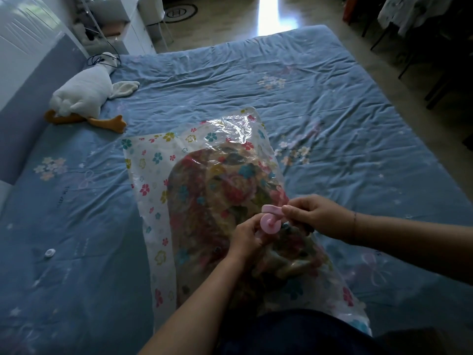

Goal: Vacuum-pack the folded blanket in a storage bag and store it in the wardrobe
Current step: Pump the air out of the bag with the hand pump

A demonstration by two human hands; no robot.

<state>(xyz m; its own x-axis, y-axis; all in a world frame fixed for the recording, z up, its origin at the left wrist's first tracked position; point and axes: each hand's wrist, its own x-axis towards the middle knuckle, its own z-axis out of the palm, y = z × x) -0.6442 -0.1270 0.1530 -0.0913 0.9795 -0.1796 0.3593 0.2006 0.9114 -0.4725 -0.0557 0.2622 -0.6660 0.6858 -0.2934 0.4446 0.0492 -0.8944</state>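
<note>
A clear storage bag [151, 172] printed with small coloured flowers lies lengthwise on the bed, and the folded floral blanket [220, 185] shows through it. On top of the bag is a pink round valve [268, 222] with a pink cap [271, 208] hinged up beside it. My left hand [247, 238] pinches the valve from the near side. My right hand [314, 213] pinches the cap's edge between thumb and fingers. The bag's near end runs under my dark-clothed lap.
The bed's blue flowered sheet [320, 98] spreads all around the bag. A white plush goose [84, 96] lies at the far left by the grey headboard [30, 80]. A small white round piece [49, 253] sits on the sheet at the left. Dark furniture [435, 47] stands beyond the bed's right edge.
</note>
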